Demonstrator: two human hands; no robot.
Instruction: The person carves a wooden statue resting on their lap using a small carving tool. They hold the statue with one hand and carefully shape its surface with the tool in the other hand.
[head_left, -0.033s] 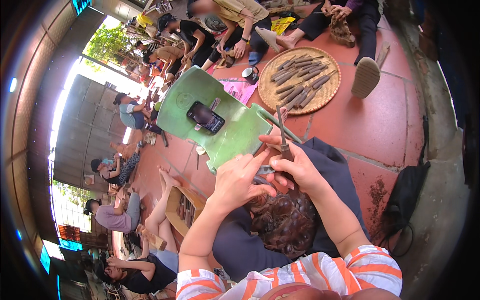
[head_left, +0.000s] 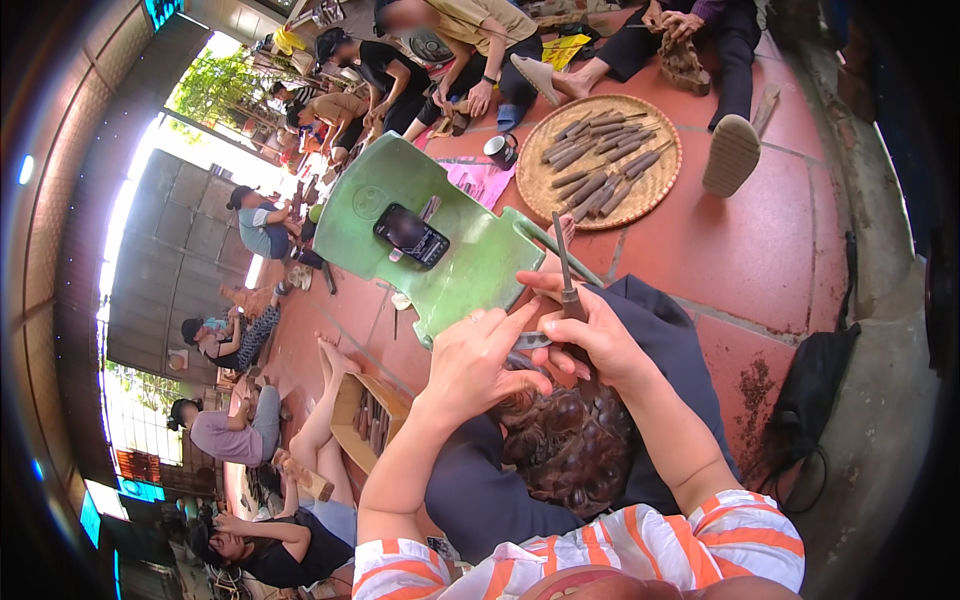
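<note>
A dark brown carved wooden piece (head_left: 570, 445) with a bumpy surface rests in my lap, between my thighs. My right hand (head_left: 598, 340) is above it, closed on a carving chisel (head_left: 567, 292), its thin metal shaft pointing up and away from me. By the right thumb tip is a small grey curved piece (head_left: 532, 341), too small to name. My left hand (head_left: 472, 362) is held just left of it, thumb and forefinger spread apart, the forefinger reaching toward the right hand's fingers. Whether the left fingertips touch the grey piece cannot be made out.
In front stands a green plastic chair (head_left: 465, 285) bearing a phone (head_left: 410, 236). Beyond it are a mug (head_left: 500, 150) and a round woven tray (head_left: 664, 170) of wooden-handled tools. A cardboard box (head_left: 352, 420) of tools is at left. Several people sit around; a black bag (head_left: 815, 385) lies right.
</note>
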